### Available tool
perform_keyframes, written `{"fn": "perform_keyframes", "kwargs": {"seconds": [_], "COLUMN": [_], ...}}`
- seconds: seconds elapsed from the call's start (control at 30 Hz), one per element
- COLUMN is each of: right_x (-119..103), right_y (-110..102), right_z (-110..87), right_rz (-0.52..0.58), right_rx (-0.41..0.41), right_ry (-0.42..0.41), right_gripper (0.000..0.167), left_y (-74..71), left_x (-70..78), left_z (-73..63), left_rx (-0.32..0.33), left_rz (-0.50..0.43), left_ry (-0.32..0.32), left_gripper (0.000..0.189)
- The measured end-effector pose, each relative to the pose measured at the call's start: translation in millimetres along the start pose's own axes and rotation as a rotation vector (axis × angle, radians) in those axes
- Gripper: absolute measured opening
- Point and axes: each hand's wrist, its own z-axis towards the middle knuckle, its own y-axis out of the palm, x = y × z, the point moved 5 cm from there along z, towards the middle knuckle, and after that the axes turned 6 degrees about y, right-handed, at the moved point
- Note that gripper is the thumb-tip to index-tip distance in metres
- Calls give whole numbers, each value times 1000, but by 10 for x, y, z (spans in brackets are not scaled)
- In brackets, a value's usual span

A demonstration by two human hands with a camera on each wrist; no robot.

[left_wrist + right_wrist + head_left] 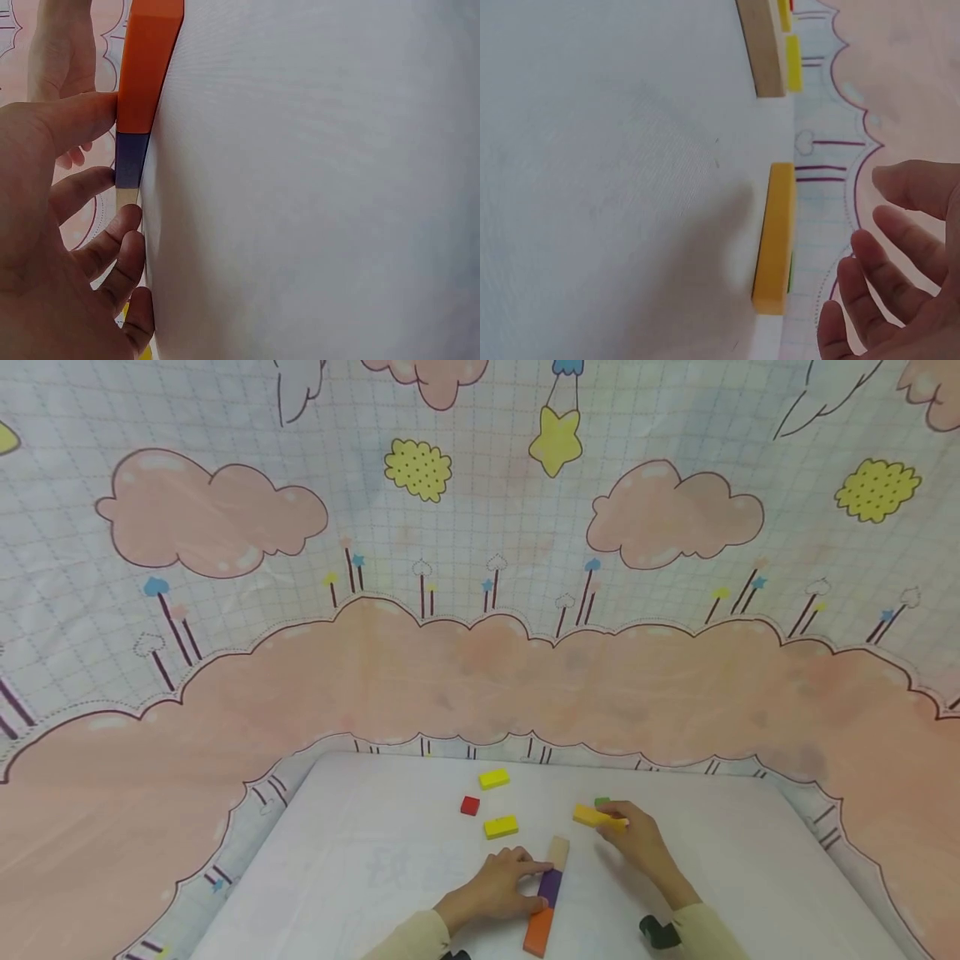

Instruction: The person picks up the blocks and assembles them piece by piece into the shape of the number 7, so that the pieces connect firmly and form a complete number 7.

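Three blocks lie end to end in a row: an orange block (538, 933), a purple block (551, 888) and a plain wooden block (558, 852). My left hand (495, 887) rests against the row from the left. Its thumb touches near the orange-purple joint and its index finger near the purple-wood joint. My right hand (639, 845) is over the right end of a yellow-orange block (588, 815). In the right wrist view its fingers (877, 277) are spread and apart from that block. A green block (602, 802) is partly hidden behind it.
Two yellow blocks (501, 827) and a red block (470, 806) lie left of the row, towards the back of the white table (315, 860). A patterned cloth (465, 685) hangs behind the table.
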Motion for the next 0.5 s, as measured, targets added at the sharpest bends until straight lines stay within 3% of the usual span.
{"fn": "perform_keyframes", "kwargs": {"seconds": [0.5], "right_x": [254], "right_y": [-106], "right_z": [114], "right_rz": [-3], "right_rx": [4], "right_ry": [128], "right_gripper": [43], "left_y": [7], "left_x": [-4], "left_z": [3], "left_rx": [2], "left_rz": [8], "left_ry": [8], "left_gripper": [52]}}
